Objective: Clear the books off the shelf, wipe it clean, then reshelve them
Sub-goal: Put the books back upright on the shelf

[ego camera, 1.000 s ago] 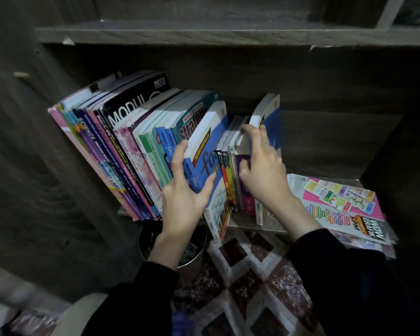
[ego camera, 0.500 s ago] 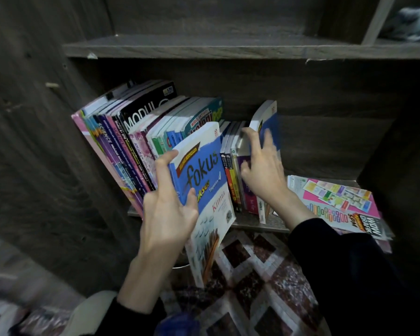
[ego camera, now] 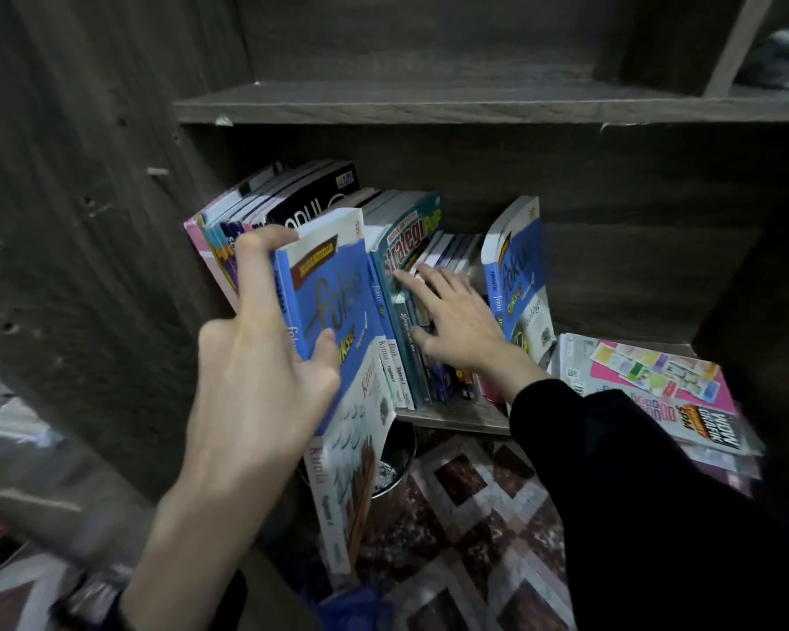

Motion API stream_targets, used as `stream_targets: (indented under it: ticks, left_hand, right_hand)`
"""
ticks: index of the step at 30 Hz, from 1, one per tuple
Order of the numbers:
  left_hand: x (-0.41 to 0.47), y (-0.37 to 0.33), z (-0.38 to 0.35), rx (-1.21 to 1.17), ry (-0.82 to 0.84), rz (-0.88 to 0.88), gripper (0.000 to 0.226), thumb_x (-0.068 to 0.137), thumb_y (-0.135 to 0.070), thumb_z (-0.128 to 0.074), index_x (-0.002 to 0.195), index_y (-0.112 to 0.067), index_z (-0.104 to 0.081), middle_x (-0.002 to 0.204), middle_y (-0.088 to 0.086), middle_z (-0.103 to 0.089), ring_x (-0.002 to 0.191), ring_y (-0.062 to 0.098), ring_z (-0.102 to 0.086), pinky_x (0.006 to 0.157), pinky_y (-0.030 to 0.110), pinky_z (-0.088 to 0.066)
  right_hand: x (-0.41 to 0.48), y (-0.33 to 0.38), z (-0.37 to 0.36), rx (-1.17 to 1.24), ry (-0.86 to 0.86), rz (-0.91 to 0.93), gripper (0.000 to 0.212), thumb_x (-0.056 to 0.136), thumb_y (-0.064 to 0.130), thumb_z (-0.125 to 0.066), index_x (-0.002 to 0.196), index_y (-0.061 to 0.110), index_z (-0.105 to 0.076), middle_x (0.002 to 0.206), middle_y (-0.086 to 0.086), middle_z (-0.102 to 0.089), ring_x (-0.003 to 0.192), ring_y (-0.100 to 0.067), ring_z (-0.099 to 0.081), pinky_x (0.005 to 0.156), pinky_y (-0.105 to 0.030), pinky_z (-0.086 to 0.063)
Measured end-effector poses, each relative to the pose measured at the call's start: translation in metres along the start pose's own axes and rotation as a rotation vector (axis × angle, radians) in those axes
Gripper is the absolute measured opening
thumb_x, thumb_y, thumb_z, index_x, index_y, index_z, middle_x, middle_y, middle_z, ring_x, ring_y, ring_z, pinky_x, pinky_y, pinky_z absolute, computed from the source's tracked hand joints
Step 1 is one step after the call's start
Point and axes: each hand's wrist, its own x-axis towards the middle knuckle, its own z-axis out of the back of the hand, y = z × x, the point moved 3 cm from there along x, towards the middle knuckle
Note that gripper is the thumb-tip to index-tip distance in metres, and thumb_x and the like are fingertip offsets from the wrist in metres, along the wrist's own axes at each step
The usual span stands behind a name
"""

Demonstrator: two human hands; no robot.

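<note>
Head view: the left hand (ego camera: 256, 371) grips a blue Fokus book (ego camera: 333, 321), thumb and fingers curled round it, in front of the shelf (ego camera: 452, 419).
Hand and book hide much of the leaning row of books (ego camera: 306, 193). The right hand (ego camera: 456, 321), fingers straight and spread, rests on upright spines beside a second Fokus book (ego camera: 518, 275). A flat stack of magazines (ego camera: 657, 393) lies at the right, partly behind the sleeve (ego camera: 611, 471). Below, a metal bin (ego camera: 408, 444) holds something pale I cannot identify, on a patterned floor (ego camera: 474, 516).
</note>
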Motion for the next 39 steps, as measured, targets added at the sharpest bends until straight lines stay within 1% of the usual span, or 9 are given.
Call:
stream_targets:
  ticks: [4,9,13,18,24,28,31,35,39]
  left_hand:
    - [0.001,0.002,-0.002,-0.033,0.012,-0.008,0.064,0.080,-0.007,-0.071,0.113,-0.043,-0.029,0.073,-0.008,-0.060,0.058,0.008,-0.063,0.055,0.032,-0.053]
    - [0.002,0.001,-0.008,-0.061,0.038,-0.018,0.065,0.080,-0.006,-0.071,0.112,-0.044,-0.029,0.074,-0.014,-0.058,0.071,-0.008,-0.060,0.054,0.014,-0.051]
    - [0.003,0.003,-0.007,-0.066,0.035,-0.032,0.066,0.079,-0.005,-0.071,0.111,-0.045,-0.029,0.076,-0.015,-0.059,0.073,-0.012,-0.059,0.051,0.005,-0.046]
    - [0.002,0.006,-0.004,-0.058,0.023,-0.055,0.065,0.080,-0.006,-0.071,0.112,-0.044,-0.030,0.075,-0.015,-0.059,0.071,-0.008,-0.061,0.054,0.016,-0.051]
    - [0.001,0.000,0.006,-0.033,-0.025,-0.144,0.065,0.076,-0.005,-0.075,0.111,-0.041,-0.033,0.069,-0.024,-0.056,0.071,-0.008,-0.060,0.051,0.008,-0.046]
    - [0.006,-0.011,0.014,-0.024,-0.040,-0.220,0.066,0.073,-0.007,-0.077,0.114,-0.039,-0.035,0.079,-0.046,-0.054,0.074,-0.014,-0.059,0.055,0.001,-0.043]
    - [0.015,-0.018,0.014,-0.043,-0.053,-0.284,0.068,0.072,-0.007,-0.078,0.117,-0.035,-0.035,0.091,-0.044,-0.054,0.077,-0.008,-0.061,0.060,0.012,-0.050]
    - [0.033,-0.019,0.010,-0.058,-0.054,-0.293,0.069,0.070,-0.009,-0.081,0.115,-0.036,-0.036,0.086,-0.046,-0.053,0.086,-0.011,-0.060,0.074,0.022,-0.054]
    - [0.056,-0.007,0.010,-0.080,-0.033,-0.264,0.069,0.067,-0.009,-0.083,0.110,-0.038,-0.038,0.084,-0.045,-0.054,0.084,-0.013,-0.059,0.081,0.029,-0.055]
  right_hand:
    - [0.000,0.000,-0.004,-0.025,-0.031,-0.021,0.066,0.094,0.047,-0.050,0.149,0.040,-0.015,0.158,0.001,-0.014,0.145,-0.022,-0.011,0.108,-0.049,-0.031]
    - [0.006,0.001,0.002,-0.119,-0.078,0.015,0.054,0.094,0.047,-0.049,0.143,0.033,-0.031,0.153,-0.002,-0.021,0.134,-0.024,-0.023,0.089,-0.044,-0.046]
    - [0.011,0.001,0.008,-0.137,-0.064,0.034,0.050,0.093,0.043,-0.055,0.139,0.034,-0.037,0.147,-0.004,-0.027,0.128,-0.024,-0.027,0.079,-0.038,-0.049]
    - [0.017,0.004,0.013,-0.118,-0.019,0.022,0.048,0.089,0.031,-0.059,0.134,0.031,-0.043,0.140,-0.006,-0.029,0.125,-0.027,-0.026,0.070,-0.033,-0.041]
    - [0.009,-0.001,0.012,-0.127,-0.050,-0.044,0.046,0.091,0.048,-0.055,0.131,0.027,-0.042,0.144,-0.008,-0.027,0.129,-0.030,-0.025,0.080,-0.044,-0.047]
    - [0.000,-0.012,0.005,-0.156,-0.096,-0.039,0.043,0.093,0.043,-0.053,0.129,0.022,-0.041,0.150,-0.009,-0.024,0.136,-0.033,-0.022,0.092,-0.052,-0.045]
    - [-0.003,-0.019,0.002,-0.150,-0.114,-0.021,0.045,0.093,0.042,-0.052,0.131,0.021,-0.041,0.150,-0.010,-0.026,0.138,-0.034,-0.021,0.105,-0.059,-0.033]
    - [-0.003,-0.021,0.000,-0.100,-0.109,-0.017,0.057,0.095,0.048,-0.049,0.144,0.026,-0.032,0.152,-0.008,-0.024,0.141,-0.032,-0.017,0.102,-0.056,-0.035]
    - [-0.002,-0.020,-0.001,-0.082,-0.092,-0.016,0.056,0.095,0.045,-0.050,0.145,0.024,-0.033,0.153,-0.009,-0.024,0.143,-0.032,-0.017,0.106,-0.059,-0.031]
